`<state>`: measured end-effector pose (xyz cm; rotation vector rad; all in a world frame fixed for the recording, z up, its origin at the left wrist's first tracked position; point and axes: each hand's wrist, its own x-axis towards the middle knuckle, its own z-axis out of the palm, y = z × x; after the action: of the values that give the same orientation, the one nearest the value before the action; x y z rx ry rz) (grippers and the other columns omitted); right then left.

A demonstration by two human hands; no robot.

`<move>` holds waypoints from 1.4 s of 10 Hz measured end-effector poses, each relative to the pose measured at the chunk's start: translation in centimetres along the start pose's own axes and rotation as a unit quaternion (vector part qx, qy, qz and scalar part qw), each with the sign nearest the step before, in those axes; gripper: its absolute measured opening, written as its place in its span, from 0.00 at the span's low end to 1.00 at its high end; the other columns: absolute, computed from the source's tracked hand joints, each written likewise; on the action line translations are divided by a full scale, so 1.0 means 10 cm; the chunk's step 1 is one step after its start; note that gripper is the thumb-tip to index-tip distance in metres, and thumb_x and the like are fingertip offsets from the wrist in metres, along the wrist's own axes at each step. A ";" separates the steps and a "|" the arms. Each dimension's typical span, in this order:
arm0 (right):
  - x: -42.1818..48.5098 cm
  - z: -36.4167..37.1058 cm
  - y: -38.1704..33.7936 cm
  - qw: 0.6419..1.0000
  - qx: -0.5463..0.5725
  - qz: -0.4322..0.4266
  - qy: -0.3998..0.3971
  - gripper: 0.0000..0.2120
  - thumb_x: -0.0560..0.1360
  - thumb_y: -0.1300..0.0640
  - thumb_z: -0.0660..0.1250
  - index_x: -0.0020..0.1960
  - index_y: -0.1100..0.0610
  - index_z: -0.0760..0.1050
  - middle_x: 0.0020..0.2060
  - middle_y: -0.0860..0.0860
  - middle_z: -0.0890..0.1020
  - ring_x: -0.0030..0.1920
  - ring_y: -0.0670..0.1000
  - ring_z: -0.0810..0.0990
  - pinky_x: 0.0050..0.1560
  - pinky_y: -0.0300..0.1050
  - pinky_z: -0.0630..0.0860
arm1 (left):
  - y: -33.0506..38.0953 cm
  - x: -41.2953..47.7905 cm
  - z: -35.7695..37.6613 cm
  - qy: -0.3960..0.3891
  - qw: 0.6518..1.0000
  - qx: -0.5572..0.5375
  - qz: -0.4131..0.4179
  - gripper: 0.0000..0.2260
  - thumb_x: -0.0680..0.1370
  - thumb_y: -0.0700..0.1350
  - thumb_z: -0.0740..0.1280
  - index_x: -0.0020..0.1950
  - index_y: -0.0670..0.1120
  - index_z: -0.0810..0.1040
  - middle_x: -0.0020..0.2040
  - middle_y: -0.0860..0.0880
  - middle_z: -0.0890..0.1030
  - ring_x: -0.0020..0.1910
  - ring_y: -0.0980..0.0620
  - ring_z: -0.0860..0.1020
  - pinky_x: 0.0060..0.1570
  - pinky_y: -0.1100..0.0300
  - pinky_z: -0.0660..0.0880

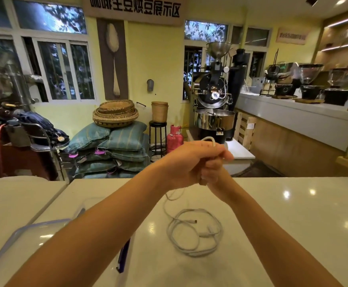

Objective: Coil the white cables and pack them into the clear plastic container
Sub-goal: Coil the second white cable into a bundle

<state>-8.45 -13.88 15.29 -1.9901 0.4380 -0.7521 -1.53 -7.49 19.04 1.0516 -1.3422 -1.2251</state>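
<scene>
Both hands are raised above the far part of the white counter [283,214], pressed together around a white cable [210,139]. My left hand [189,162] wraps over the top, and a small loop of cable sticks out above its fingers. My right hand [214,170] grips just under and behind it. A thin strand hangs from the hands down to the counter. There it joins a loose tangle of white cable [193,230] lying flat, with connector ends showing. The clear plastic container [24,235] with a blue-edged rim sits at the near left, partly hidden by my left forearm.
A blue clip [124,255] of the container shows under my left forearm. Beyond the counter's far edge are stacked sacks [115,150], a pink gas cylinder [174,139] and a coffee roaster [214,104]. A second counter [293,114] with grinders runs along the right.
</scene>
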 end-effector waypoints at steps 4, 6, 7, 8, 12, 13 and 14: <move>-0.15 0.19 0.05 0.999 0.026 -0.025 -0.033 0.12 0.79 0.59 0.55 0.43 0.53 0.76 0.25 0.48 0.67 0.23 0.41 0.64 0.25 0.31 0.61 | 0.45 0.03 -0.49 0.170 0.981 0.088 0.042 0.14 0.80 0.38 0.54 0.40 0.41 0.76 0.27 0.51 0.76 0.30 0.55 0.73 0.34 0.66 0.73; -0.22 -0.15 -0.12 0.974 -0.195 -0.115 -0.009 0.09 0.76 0.55 0.61 0.38 0.52 0.73 0.27 0.44 0.71 0.28 0.38 0.71 0.33 0.29 0.68 | 0.29 -0.06 -0.70 0.237 0.933 0.268 0.047 0.14 0.79 0.37 0.56 0.37 0.43 0.77 0.30 0.51 0.79 0.32 0.58 0.77 0.40 0.70 0.74; -0.15 -0.36 -0.28 0.958 -0.233 -0.167 0.012 0.08 0.73 0.54 0.64 0.43 0.57 0.79 0.27 0.42 0.72 0.29 0.33 0.73 0.34 0.26 0.70 | 0.11 -0.14 -0.65 0.211 0.923 0.323 0.002 0.13 0.79 0.37 0.56 0.40 0.39 0.78 0.34 0.47 0.77 0.26 0.63 0.74 0.27 0.75 0.69; 0.04 -0.56 -0.42 0.944 -0.239 -0.218 0.060 0.13 0.65 0.49 0.70 0.39 0.60 0.81 0.26 0.42 0.75 0.30 0.36 0.76 0.31 0.27 0.72 | -0.10 -0.23 -0.55 0.116 0.956 0.270 -0.025 0.13 0.79 0.38 0.55 0.42 0.41 0.78 0.33 0.48 0.79 0.29 0.59 0.74 0.30 0.71 0.69; 0.38 -0.51 -0.25 0.983 0.105 -0.147 0.017 0.07 0.70 0.64 0.66 0.34 0.56 0.74 0.23 0.44 0.78 0.26 0.38 0.75 0.31 0.27 0.73 | -0.10 -0.35 -0.21 -0.116 0.988 -0.084 0.063 0.11 0.76 0.48 0.60 0.39 0.45 0.78 0.30 0.53 0.74 0.29 0.58 0.73 0.41 0.64 0.76; 0.37 -0.22 -0.06 0.963 0.258 -0.065 -0.036 0.07 0.68 0.54 0.66 0.33 0.56 0.77 0.22 0.45 0.77 0.25 0.42 0.74 0.26 0.31 0.73 | -0.01 -0.32 -0.18 -0.101 0.989 -0.079 0.068 0.14 0.76 0.47 0.58 0.34 0.46 0.77 0.27 0.54 0.73 0.26 0.58 0.72 0.36 0.65 0.76; 0.29 0.06 0.06 0.951 0.304 -0.006 -0.054 0.12 0.76 0.60 0.59 0.34 0.58 0.73 0.21 0.46 0.77 0.25 0.42 0.75 0.25 0.33 0.72 | 0.05 -0.25 -0.21 -0.038 0.995 -0.069 0.069 0.17 0.76 0.45 0.55 0.30 0.47 0.75 0.25 0.54 0.72 0.24 0.58 0.71 0.33 0.65 0.72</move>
<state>-5.86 -15.50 15.50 -1.4428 0.1035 -0.6805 0.90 -5.23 19.20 0.8096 -1.3444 -1.2457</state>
